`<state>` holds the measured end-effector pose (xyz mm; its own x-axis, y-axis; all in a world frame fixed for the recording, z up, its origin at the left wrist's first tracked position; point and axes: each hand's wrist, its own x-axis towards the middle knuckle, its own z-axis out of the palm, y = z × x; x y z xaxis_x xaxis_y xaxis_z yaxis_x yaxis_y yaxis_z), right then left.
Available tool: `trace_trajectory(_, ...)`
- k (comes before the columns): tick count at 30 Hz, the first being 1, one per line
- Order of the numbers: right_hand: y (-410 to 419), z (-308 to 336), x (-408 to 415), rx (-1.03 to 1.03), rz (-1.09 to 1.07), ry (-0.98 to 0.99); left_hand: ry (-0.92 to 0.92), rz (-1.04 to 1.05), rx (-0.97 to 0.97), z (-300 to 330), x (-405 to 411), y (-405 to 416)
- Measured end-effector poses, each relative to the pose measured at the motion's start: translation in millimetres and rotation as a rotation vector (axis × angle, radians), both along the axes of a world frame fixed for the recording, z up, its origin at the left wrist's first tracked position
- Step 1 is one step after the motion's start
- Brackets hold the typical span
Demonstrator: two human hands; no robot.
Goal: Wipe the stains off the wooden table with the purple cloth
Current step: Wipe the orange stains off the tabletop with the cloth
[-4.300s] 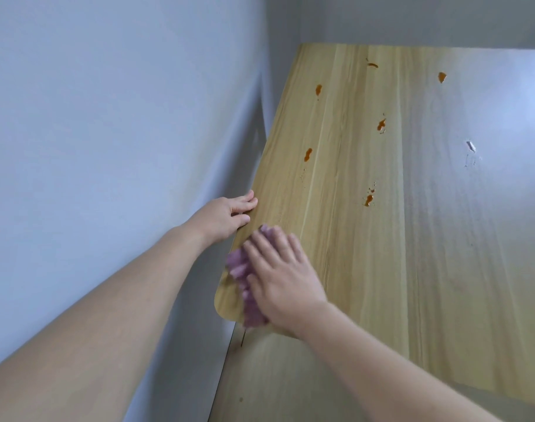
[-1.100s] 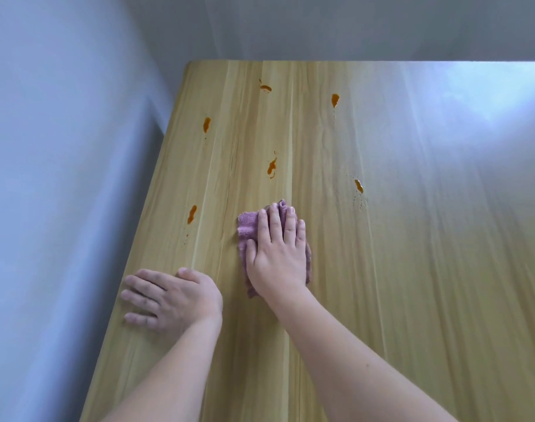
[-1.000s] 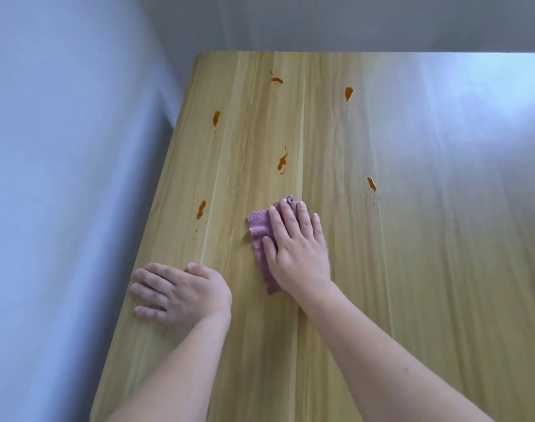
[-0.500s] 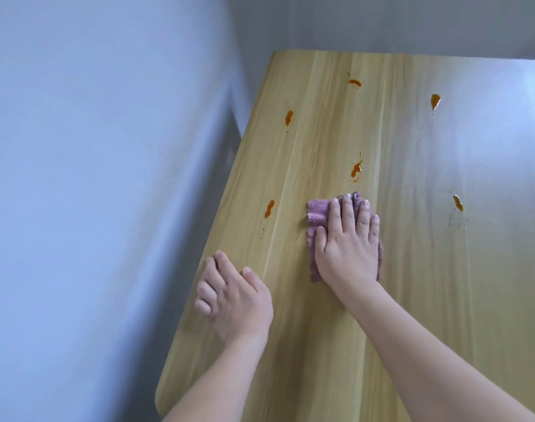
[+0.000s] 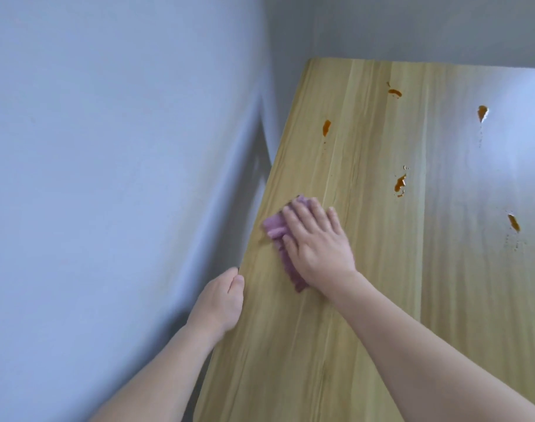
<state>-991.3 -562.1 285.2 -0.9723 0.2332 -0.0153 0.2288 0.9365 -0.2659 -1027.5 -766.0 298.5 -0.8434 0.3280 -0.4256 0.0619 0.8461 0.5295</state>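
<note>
The purple cloth (image 5: pixel 273 228) lies on the light wooden table (image 5: pixel 382 300) close to its left edge. My right hand (image 5: pixel 318 248) presses flat on the cloth with straight fingers and covers most of it. My left hand (image 5: pixel 220 300) is at the table's left edge, its thumb on the rim and its fingers curled down over the side. Several orange stains dot the far half: one near the left edge (image 5: pixel 326 127), one at the back (image 5: pixel 394 92), one in the middle (image 5: pixel 400 182), and others to the right (image 5: pixel 513 223).
A pale blue-grey wall (image 5: pixel 107 178) runs close along the table's left side, leaving a narrow dark gap (image 5: pixel 254 178). Another wall closes off the far end. Glare washes over the table's right part (image 5: pixel 519 147).
My right hand has slid the cloth left, over the spot where the nearest left stain was. My left hand has moved off the tabletop to its left edge.
</note>
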Motion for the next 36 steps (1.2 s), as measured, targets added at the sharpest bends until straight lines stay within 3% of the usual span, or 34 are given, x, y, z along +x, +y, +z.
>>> trace_trajectory(3,32,1,-4,-0.014,-0.219,-0.052,-0.070,-0.013,-0.011,1,-10,3)
trace_trajectory(6,21,2,-7,-0.007,-0.237,-0.045,-0.067,-0.093,-0.010,11,-28,16)
trace_trajectory(13,-35,6,32,-0.029,0.092,-0.002,0.117,-0.092,0.078,33,-116,76)
trace_trajectory(18,-20,-1,44,-0.004,0.311,-0.005,0.144,-0.502,-0.076,38,-134,118)
trace_trajectory(22,34,-4,24,0.050,0.032,-0.003,0.151,-0.545,-0.110,26,-138,113)
trace_trajectory(25,27,-1,12,0.040,-0.108,0.004,0.144,-0.536,-0.073,30,-139,110)
trace_trajectory(27,-4,4,13,0.009,0.035,0.031,0.135,-0.536,-0.065,32,-141,110)
trace_trajectory(30,-48,2,32,0.008,0.474,0.033,0.125,-0.536,-0.066,34,-141,109)
trace_trajectory(32,-45,-4,32,0.029,0.644,0.030,0.121,-0.530,-0.065,34,-140,108)
trace_trajectory(34,-23,-9,19,0.072,0.635,0.033,0.124,-0.528,-0.064,34,-139,110)
trace_trajectory(36,7,-6,2,0.063,0.413,0.018,0.125,-0.528,-0.065,34,-140,111)
